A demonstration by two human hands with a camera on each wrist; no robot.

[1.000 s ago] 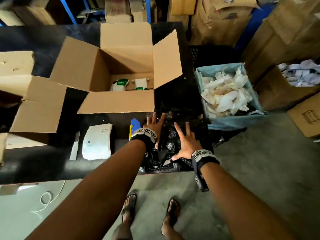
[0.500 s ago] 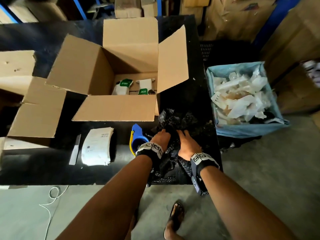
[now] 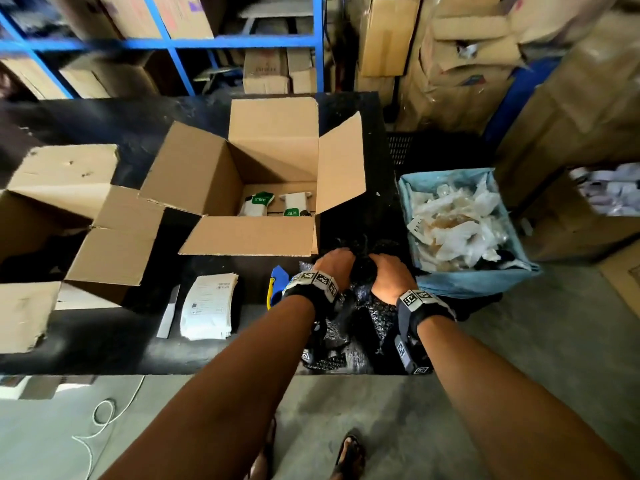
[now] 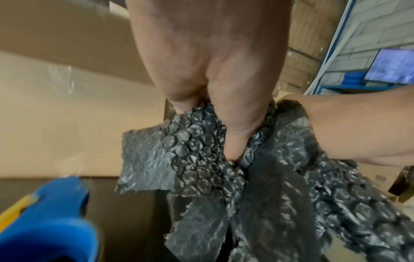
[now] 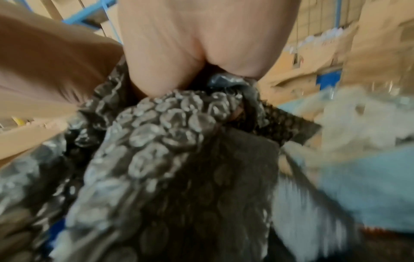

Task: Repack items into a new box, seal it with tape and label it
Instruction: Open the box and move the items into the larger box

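Where our palms lay flat a second ago, both sets of fingers now curl into the crumpled black bubble-wrap sheet (image 3: 349, 323), left hand (image 3: 334, 268) and right hand (image 3: 391, 277) bunching it on the counter (image 3: 104, 341). Open brown cardboard box (image 3: 249, 233) sits just beyond the fingers; padding likely goes in next.

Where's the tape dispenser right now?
In the head view, the blue tape dispenser lies on the black table, just left of the left hand.

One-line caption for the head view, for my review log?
Both hands, left and right, grip crumpled black bubble wrap on the dark table, before an open cardboard box.
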